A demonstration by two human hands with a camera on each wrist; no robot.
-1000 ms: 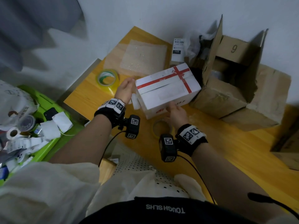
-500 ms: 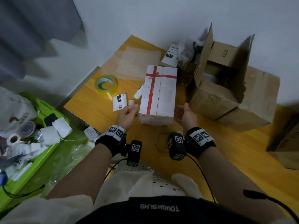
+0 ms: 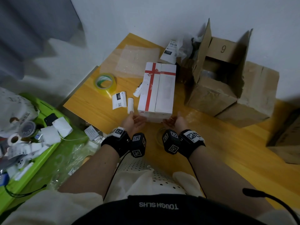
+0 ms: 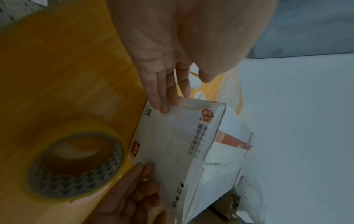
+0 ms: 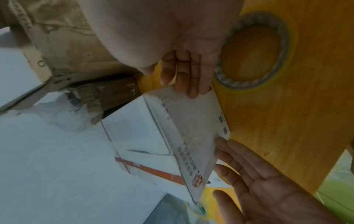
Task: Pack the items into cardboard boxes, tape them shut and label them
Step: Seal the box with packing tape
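While the white box (image 3: 158,90) with red tape lies flat on the wooden bench (image 3: 90,104), both hands rest at its near end. The left hand (image 3: 132,121) has straight fingers (image 4: 162,97) touching the near face at one corner, and the right hand (image 3: 176,121) touches the other corner with straight fingers (image 5: 188,81) too; neither hand grips it. Between the wrists, just before the box, lies a clear tape roll (image 4: 74,165). Beyond the left hand lie a small label (image 3: 119,100) and a green-cored tape roll (image 3: 105,82). Beyond the right hand stands an open cardboard box (image 3: 215,90).
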